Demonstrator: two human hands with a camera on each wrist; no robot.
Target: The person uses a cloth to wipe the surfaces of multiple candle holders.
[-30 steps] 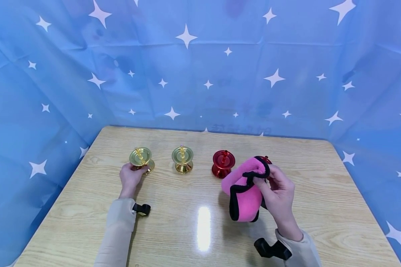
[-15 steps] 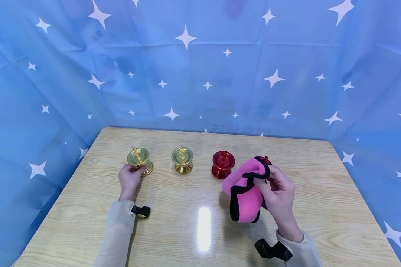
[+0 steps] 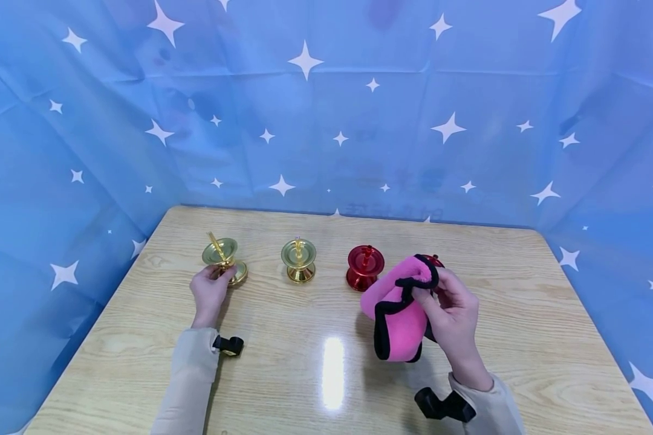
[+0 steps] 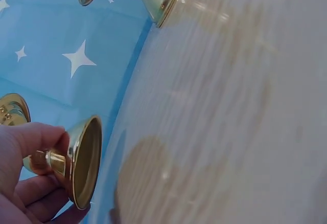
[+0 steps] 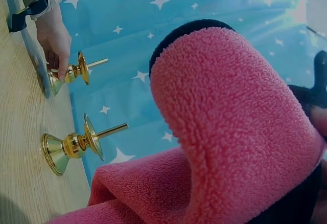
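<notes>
At the left of the head view, my left hand grips a shiny gold candle holder low around its stem and base. The holder leans to the left, and the left wrist view shows the hollow underside of its base. My right hand pinches a folded pink fleecy cloth with black edging, held above the table's right half. In the right wrist view the pink cloth fills much of the picture, hiding most of the fingers.
A second gold candle holder stands upright right of the gripped one. Farther right stands a red candle holder. Another red holder is mostly hidden behind the cloth and right hand. A blue star-patterned curtain hangs behind the wooden table.
The gold candle holder in my left hand has tipped further to the left, its dish and spike swinging over. My right hand and the pink cloth stay about where they were.
</notes>
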